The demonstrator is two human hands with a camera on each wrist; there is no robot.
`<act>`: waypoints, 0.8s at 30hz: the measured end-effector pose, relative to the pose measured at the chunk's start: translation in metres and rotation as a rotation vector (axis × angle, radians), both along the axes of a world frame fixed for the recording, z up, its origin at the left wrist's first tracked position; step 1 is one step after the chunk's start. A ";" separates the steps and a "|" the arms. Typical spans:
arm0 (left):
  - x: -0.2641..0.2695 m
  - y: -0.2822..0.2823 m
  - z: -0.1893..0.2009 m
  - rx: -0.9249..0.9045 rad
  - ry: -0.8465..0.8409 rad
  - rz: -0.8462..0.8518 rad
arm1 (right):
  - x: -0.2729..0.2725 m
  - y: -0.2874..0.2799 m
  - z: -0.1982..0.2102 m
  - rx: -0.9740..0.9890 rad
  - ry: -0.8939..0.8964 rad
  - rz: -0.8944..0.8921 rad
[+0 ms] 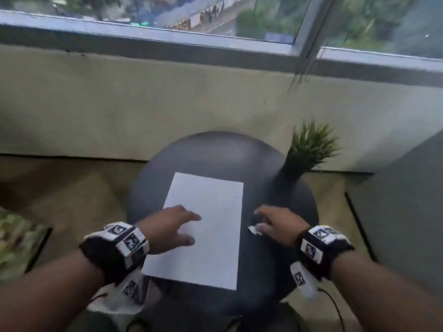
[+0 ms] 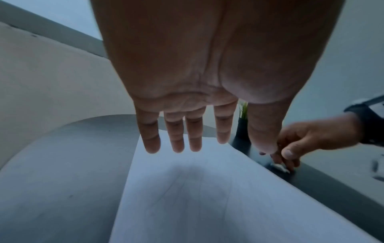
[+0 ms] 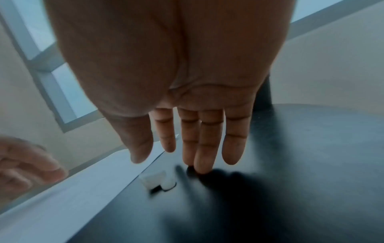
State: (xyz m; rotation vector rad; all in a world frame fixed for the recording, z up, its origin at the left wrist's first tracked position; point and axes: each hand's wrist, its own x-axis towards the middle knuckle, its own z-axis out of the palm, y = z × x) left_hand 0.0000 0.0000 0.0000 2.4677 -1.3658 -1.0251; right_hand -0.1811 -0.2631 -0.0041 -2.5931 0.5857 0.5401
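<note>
A white sheet of paper [image 1: 206, 226] lies flat on a round dark table [image 1: 215, 154]. My left hand [image 1: 191, 228] hovers over the sheet's left half with straight, spread fingers [image 2: 176, 141] and holds nothing. My right hand [image 1: 261, 220] hangs over the bare table just right of the sheet, fingers [image 3: 199, 148] straight and pointing down. Under its thumb and index lies a small white object with a dark end [image 3: 159, 181], also visible as the white object [image 1: 254, 230] by the thumb. It rests on the table and is not pinched.
A green plant in a dark pot [image 1: 304, 154] stands at the table's back right, close behind my right hand. A beige wall and a window frame [image 1: 167, 44] rise beyond the table. A patterned cushion [image 1: 16, 243] sits at the far left.
</note>
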 end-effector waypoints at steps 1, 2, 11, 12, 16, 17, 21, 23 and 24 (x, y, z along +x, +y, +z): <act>0.000 0.001 -0.009 -0.011 -0.035 -0.043 | 0.004 0.003 -0.010 -0.040 -0.016 0.030; 0.001 0.003 -0.019 0.013 -0.105 -0.084 | 0.007 0.006 -0.015 -0.105 -0.013 0.065; -0.049 0.025 -0.059 0.068 -0.336 -0.168 | -0.022 0.049 -0.022 -0.089 -0.159 -0.146; -0.055 0.023 -0.061 0.076 -0.344 -0.179 | -0.027 0.056 -0.022 -0.047 -0.160 -0.160; -0.076 0.015 -0.060 0.054 -0.349 -0.165 | -0.038 0.089 -0.024 0.102 -0.200 -0.096; -0.080 0.015 -0.059 0.040 -0.338 -0.152 | -0.038 0.096 -0.025 0.131 -0.209 -0.078; -0.088 0.021 -0.063 0.022 -0.372 -0.137 | -0.027 0.114 -0.031 0.134 -0.238 -0.011; -0.089 0.022 -0.063 0.028 -0.362 -0.132 | -0.018 0.118 -0.033 0.109 -0.243 -0.029; -0.090 0.021 -0.063 0.033 -0.351 -0.132 | -0.015 0.120 -0.034 0.101 -0.250 -0.059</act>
